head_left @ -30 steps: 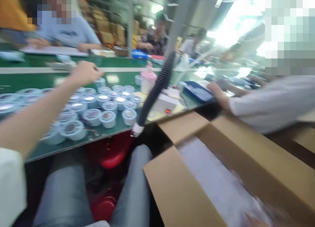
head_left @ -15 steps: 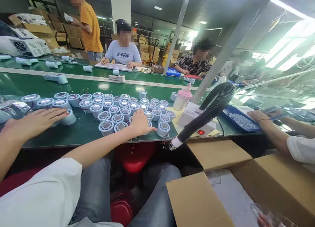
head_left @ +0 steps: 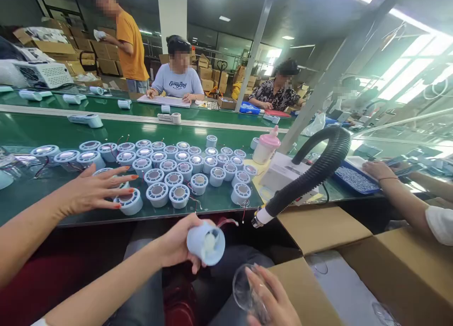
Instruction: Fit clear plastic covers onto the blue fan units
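My left hand (head_left: 182, 243) grips a light blue cylindrical fan housing (head_left: 200, 246) over my lap, beyond the table's front edge. The housing is tilted with its open end towards me; a whitish part shows inside and thin wires trail from its far side. Lower right, my right hand (head_left: 274, 297) holds a clear plastic cup-like piece (head_left: 244, 288), apart from the housing. Many similar housings (head_left: 173, 179) stand in rows on the green table (head_left: 148, 128), some with red and black wires. A co-worker's hand (head_left: 88, 191) with orange nails reaches in from the left, by a front housing (head_left: 129, 203).
A black flexible hose (head_left: 300, 175) with a metal tip hangs over the table edge, beside a pink-lidded container (head_left: 266, 144). An open cardboard box (head_left: 325, 231) stands right. Another person's arm (head_left: 399, 194) works near a blue tray (head_left: 356, 177). People sit opposite.
My left hand has taken a housing from the rows and brought it towards me. My right hand has come out of the box with the clear piece. The co-worker's hand has moved right.
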The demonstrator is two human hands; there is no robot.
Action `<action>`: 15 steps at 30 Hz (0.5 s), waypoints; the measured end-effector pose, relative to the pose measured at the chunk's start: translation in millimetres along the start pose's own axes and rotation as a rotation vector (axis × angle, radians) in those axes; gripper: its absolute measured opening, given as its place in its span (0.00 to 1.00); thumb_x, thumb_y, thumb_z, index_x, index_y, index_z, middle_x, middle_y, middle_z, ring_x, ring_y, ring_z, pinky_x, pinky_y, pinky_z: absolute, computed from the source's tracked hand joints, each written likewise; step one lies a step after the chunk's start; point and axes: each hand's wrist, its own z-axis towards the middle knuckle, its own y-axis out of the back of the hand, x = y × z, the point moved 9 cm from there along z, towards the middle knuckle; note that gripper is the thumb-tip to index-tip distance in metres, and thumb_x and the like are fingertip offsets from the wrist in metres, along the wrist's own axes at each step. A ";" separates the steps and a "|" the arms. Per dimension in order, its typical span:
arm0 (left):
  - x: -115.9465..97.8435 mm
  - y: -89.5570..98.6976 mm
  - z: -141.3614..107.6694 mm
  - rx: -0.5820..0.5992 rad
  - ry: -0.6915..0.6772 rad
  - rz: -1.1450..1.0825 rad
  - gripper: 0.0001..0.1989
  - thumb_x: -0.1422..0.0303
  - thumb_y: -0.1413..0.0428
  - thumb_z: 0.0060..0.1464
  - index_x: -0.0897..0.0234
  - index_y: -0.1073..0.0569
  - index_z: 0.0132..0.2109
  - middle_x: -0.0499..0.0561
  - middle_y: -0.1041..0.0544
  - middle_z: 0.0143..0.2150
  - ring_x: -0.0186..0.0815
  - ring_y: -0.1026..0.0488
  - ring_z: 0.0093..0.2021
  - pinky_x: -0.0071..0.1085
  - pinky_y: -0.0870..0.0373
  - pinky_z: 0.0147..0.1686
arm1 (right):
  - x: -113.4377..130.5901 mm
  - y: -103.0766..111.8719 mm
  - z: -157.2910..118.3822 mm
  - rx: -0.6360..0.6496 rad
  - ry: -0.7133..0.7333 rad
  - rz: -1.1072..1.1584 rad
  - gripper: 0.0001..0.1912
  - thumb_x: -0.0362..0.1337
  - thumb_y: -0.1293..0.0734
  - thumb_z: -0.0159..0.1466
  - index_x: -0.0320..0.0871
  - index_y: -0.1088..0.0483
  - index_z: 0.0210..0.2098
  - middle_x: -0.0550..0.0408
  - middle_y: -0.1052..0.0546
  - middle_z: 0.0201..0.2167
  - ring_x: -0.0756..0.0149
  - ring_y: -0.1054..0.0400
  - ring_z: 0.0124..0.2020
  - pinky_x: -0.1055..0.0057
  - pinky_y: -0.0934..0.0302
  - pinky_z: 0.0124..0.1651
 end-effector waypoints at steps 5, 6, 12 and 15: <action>41.2 -17.2 -9.9 0.084 0.191 0.250 0.20 0.53 0.49 0.54 0.65 0.29 0.41 0.47 0.32 0.28 0.28 0.37 0.21 0.22 0.43 0.14 | 63.7 -23.0 50.3 0.071 0.124 -0.415 0.29 0.30 0.37 0.59 0.50 0.36 0.59 0.40 0.38 0.58 0.45 0.36 0.51 0.53 0.30 0.42; 33.2 -19.4 -11.6 0.066 0.125 0.412 0.16 0.56 0.48 0.54 0.65 0.27 0.41 0.47 0.32 0.29 0.28 0.36 0.23 0.23 0.39 0.18 | 62.8 -25.4 55.4 0.106 0.081 -0.430 0.26 0.28 0.37 0.58 0.49 0.33 0.56 0.39 0.39 0.59 0.45 0.36 0.50 0.51 0.30 0.42; -9.3 -37.6 -20.9 -0.076 -0.325 1.119 0.09 0.66 0.48 0.57 0.61 0.26 0.42 0.50 0.31 0.43 0.35 0.31 0.41 0.32 0.35 0.45 | 36.3 -35.0 46.2 0.316 -0.220 -0.029 0.07 0.28 0.29 0.53 0.44 0.28 0.30 0.46 0.32 0.54 0.52 0.36 0.52 0.56 0.35 0.50; -1.5 -31.1 -17.5 -0.115 -0.373 0.938 0.17 0.62 0.40 0.51 0.61 0.29 0.47 0.50 0.30 0.44 0.35 0.30 0.42 0.31 0.33 0.43 | 30.0 -25.7 40.4 0.249 -0.362 0.220 0.04 0.35 0.33 0.60 0.43 0.29 0.29 0.48 0.30 0.49 0.59 0.33 0.50 0.62 0.37 0.51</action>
